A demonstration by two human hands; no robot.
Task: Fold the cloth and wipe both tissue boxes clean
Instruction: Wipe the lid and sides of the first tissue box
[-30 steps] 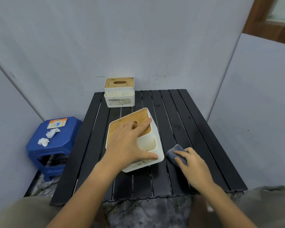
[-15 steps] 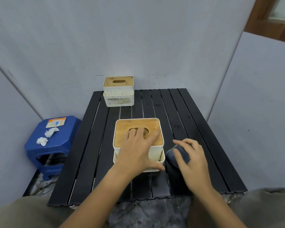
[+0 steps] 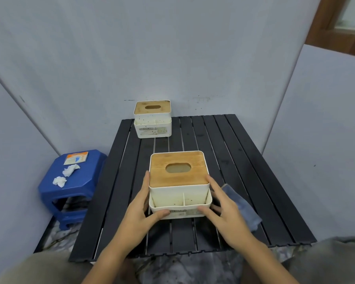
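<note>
Far left, off the table: blue plastic stool (image 3: 74,181) carrying a small card and two crumpled white tissues (image 3: 65,175)

On the black slatted table (image 3: 244,171), toward the back left edge against the grey wall: far tissue box (image 3: 152,119), white body with wooden lid and oval slot, speckled with dark spots on its white front, so apparently not yet wiped

Nearer and centred: near tissue box (image 3: 178,184), same design, standing upright with its open front compartments facing the viewer; faint brown specks visible inside those compartments, wooden lid looking fairly clean

Left hand (image 3: 140,210) pressed against the box's left side, fingers extended along the wall and thumb across the lower front edge; right hand (image 3: 223,210) mirroring this on the right side, fingers spread and fairly straight, thumb touching the front corner. Both bracing the box between them rather than curling round it

Just right of the box, partly under the right hand: cloth (image 3: 242,206), blue-grey, lying crumpled or loosely folded on the table, held by neither hand

Judged progress: cloth seemingly already folded, near box perhaps partway through cleaning and now being positioned or turned; compartments likely needing more wiping, and the far box entirely left to do
</note>
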